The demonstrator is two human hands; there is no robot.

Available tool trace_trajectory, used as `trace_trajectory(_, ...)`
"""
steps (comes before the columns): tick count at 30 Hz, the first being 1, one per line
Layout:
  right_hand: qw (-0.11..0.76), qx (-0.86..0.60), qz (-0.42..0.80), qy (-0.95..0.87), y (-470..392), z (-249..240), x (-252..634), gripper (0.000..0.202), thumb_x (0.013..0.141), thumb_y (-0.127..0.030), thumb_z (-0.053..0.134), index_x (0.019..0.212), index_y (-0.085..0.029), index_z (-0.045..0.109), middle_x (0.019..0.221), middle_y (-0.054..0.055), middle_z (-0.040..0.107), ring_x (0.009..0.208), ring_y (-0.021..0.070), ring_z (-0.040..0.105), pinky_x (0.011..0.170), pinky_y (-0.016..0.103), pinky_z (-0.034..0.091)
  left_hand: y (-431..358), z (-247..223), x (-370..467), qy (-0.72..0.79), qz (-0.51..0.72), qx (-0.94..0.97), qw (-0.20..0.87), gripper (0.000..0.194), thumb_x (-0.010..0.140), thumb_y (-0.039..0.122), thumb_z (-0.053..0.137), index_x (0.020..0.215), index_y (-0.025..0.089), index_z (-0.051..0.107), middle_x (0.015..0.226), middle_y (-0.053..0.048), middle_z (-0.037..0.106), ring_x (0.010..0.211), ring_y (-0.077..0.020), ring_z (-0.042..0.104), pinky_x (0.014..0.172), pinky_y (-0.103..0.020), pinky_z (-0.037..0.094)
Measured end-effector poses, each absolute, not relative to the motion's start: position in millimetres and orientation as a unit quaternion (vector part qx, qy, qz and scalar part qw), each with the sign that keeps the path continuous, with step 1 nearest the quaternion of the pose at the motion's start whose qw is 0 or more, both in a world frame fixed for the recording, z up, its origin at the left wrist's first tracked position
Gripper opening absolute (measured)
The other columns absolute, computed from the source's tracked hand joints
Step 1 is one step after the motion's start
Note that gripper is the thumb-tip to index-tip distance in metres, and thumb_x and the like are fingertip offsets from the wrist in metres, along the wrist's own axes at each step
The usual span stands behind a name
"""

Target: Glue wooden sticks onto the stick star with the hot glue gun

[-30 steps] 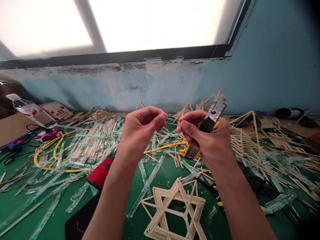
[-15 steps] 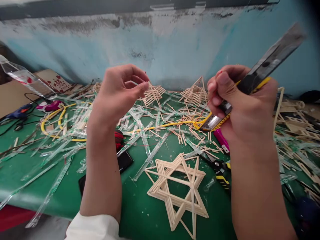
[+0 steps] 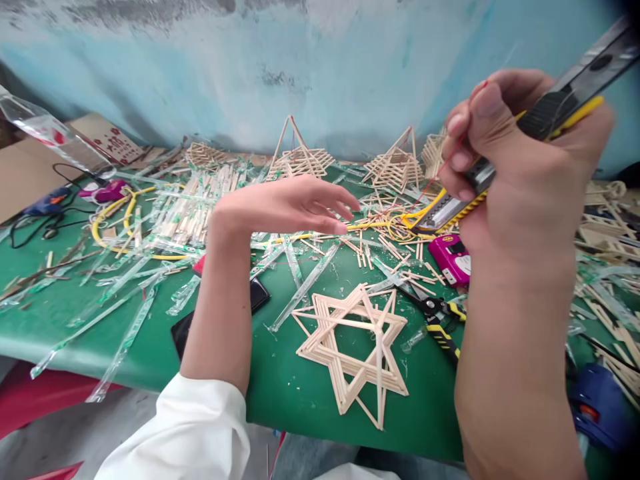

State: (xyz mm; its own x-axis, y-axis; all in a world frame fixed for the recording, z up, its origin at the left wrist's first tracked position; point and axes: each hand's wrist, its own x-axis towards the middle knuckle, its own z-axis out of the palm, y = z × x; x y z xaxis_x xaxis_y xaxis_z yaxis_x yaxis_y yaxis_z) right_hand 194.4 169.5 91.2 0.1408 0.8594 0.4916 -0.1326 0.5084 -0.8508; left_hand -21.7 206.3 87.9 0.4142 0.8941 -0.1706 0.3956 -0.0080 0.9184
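Note:
My right hand is raised at the right, wrapped around a utility knife with a yellow and black body. A thin red thread runs down from between its thumb and forefinger. My left hand hovers over the table's middle with fingers loosely stretched out and nothing visible in them. Nearer to me, a star-shaped frame of layered wooden sticks lies on the green table. Behind my left hand stands a stick frame with a pointed top; a similar stick frame is to its right.
Clear plastic strips and loose sticks litter the table. Yellow-black pliers and a magenta tape measure lie beside my right forearm. A dark phone-like object is partly behind my left forearm. A bottle leans at far left.
My right hand has moved up and right with the utility knife and thread. My left hand has dropped rightward, and its fingers have opened from a near pinch. The view has tilted down.

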Motion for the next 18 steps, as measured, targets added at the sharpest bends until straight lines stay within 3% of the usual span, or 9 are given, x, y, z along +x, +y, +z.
trace_trajectory(3, 0.682, -0.325, 0.382, -0.533, 173.6, 88.5, 193.7, 0.017, 0.089, -0.019, 0.074, 0.074, -0.025, 0.068, 0.074, 0.001, 0.060, 0.056, 0.0104, 0.045, 0.043, 0.031, 0.023, 203.4, 84.9, -2.2, 0.360, 0.215, 0.715, 0.559, 0.030, 0.051, 0.013, 0.091, 0.077, 0.022, 0.081, 0.070, -0.004, 0.074, 0.062, -0.0201, 0.072, 0.056, -0.026, 0.055)
trace_trajectory(6, 0.687, -0.319, 0.394, -0.521, 178.8, 85.3, 194.1, 0.015, 0.085, -0.021, 0.078, 0.074, -0.025, 0.070, 0.073, 0.001, 0.061, 0.056, 0.0100, 0.046, 0.040, 0.030, 0.023, 203.7, 81.4, 8.7, 0.284, 0.174, 0.747, 0.575, 0.005, 0.070, 0.022, 0.084, 0.070, 0.020, 0.079, 0.060, -0.006, 0.069, 0.051, -0.0159, 0.064, 0.048, -0.024, 0.050)
trace_trajectory(11, 0.712, -0.323, 0.397, -0.481, 186.6, 83.3, 199.3, 0.019, 0.074, -0.029, 0.087, 0.069, -0.025, 0.069, 0.070, 0.001, 0.062, 0.054, 0.0099, 0.046, 0.036, 0.026, 0.023, 199.9, 89.9, -0.3, 0.276, 0.347, 0.711, 0.546, 0.012, 0.081, 0.027, 0.081, 0.075, 0.017, 0.080, 0.061, -0.008, 0.066, 0.049, -0.0119, 0.056, 0.044, -0.023, 0.041)
trace_trajectory(15, 0.722, -0.326, 0.405, -0.456, 187.5, 82.2, 197.8, 0.026, 0.067, -0.034, 0.091, 0.069, -0.022, 0.068, 0.068, 0.000, 0.061, 0.051, 0.0077, 0.046, 0.034, 0.022, 0.024, 191.3, 99.8, -5.1, 0.273, 0.431, 0.691, 0.512, 0.021, 0.086, 0.035, 0.078, 0.077, 0.016, 0.080, 0.068, -0.009, 0.070, 0.054, -0.0127, 0.060, 0.051, -0.024, 0.048)
trace_trajectory(18, 0.702, -0.315, 0.425, -0.477, 183.5, 81.3, 191.5, 0.027, 0.069, -0.037, 0.091, 0.073, -0.021, 0.070, 0.068, -0.001, 0.063, 0.050, 0.0071, 0.047, 0.033, 0.020, 0.027, 186.3, 103.4, -1.8, 0.264, 0.456, 0.712, 0.465, 0.017, 0.087, 0.032, 0.077, 0.080, 0.018, 0.082, 0.077, -0.009, 0.071, 0.067, -0.0148, 0.064, 0.063, -0.026, 0.054)
